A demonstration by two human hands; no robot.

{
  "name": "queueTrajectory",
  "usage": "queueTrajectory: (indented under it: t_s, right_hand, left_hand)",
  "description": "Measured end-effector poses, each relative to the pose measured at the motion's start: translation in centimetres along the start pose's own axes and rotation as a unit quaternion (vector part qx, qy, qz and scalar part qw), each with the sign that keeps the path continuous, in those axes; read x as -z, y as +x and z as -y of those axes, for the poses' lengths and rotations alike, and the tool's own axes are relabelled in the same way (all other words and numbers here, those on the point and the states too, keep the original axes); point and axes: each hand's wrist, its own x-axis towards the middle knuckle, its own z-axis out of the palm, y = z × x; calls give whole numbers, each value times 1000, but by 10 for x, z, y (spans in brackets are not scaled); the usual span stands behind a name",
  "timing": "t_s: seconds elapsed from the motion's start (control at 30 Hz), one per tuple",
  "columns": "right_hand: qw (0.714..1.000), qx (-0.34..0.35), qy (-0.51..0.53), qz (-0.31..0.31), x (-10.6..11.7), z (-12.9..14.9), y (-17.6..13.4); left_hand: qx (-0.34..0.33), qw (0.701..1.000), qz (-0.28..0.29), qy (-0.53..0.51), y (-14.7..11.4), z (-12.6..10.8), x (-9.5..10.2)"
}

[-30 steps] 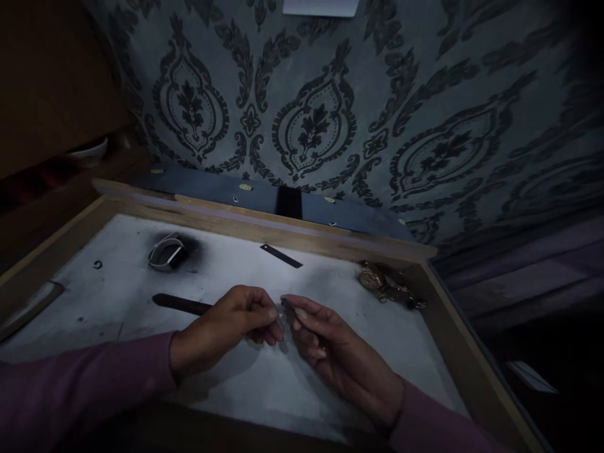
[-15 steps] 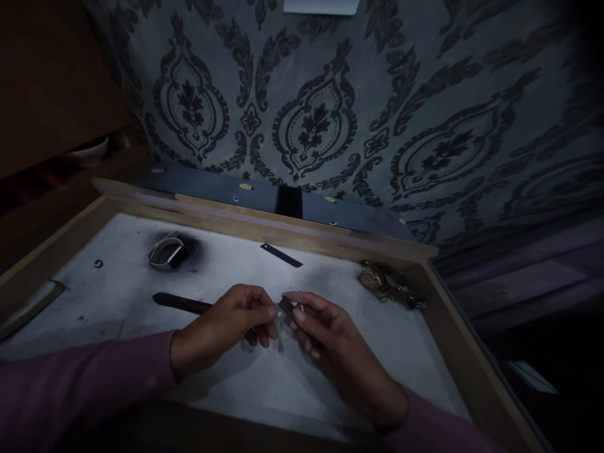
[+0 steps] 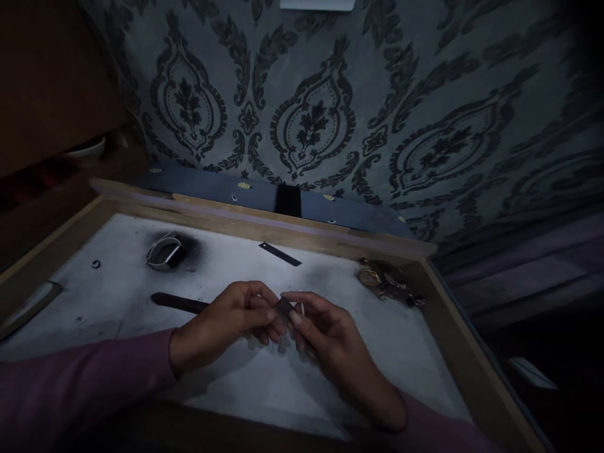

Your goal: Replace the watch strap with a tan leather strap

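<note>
Between both hands is a small dark brown flat piece (image 3: 284, 309), which looks like the end of a watch strap. My right hand (image 3: 325, 327) pinches it between thumb and fingers. From the other side, my left hand (image 3: 240, 314) is closed with thumb and fingertips on its edge. A thin pale sliver shows by the right fingers, too small to name. A dark strap (image 3: 177, 302) lies on the white surface and passes out of sight behind my left hand. Beyond the hands lies a dark flat blade-like strip (image 3: 280, 254) with a small hole at one end.
A wooden-rimmed tray (image 3: 264, 220) with a white bottom surrounds the work. A watch with a light band (image 3: 165, 253) stands at back left, near a small dark ring (image 3: 95, 264). Gold-coloured watches (image 3: 389, 282) lie at back right. A curved strip (image 3: 35, 308) sits far left.
My left fingertips have moved right and onto the brown piece, closing the small gap. The piece has turned slightly and shows more of its flat face.
</note>
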Motion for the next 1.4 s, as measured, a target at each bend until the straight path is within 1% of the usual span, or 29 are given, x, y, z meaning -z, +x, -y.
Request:
queueTrajectory:
  t_s: [0.2,0.27,0.33,0.43,0.5,0.63,0.77,1.17,1.4]
  right_hand:
    - [999,18,-25,27,-1,0,-3]
    - [999,10,-8,36,-1,0,-3]
    - [999,-13,18,42,-1,0,-3]
    - [996,-56,66,34,0,1,0]
    - [992,-73,97,23,1,3,1]
    - [989,-75,129,4,2,5,2]
    - [992,-57,110,3,2,3,2]
    - [1000,-1,12,12,3,2,-2]
    - [1000,2,0,16,4,2,-2]
  left_hand:
    - [-32,998,4,60,-2,-1,-1]
    - [-41,996,2,80,-2,-1,0]
    - [-44,994,6,96,-2,-1,1]
    - [-36,994,23,100,-3,-3,1]
    - [-25,995,27,90,-3,-4,1]
    - [6,996,24,89,-4,-5,0]
    - [20,994,29,106,-4,-6,-1]
    - [38,994,9,106,-1,-4,-2]
    - [33,994,24,102,-3,-8,-2]
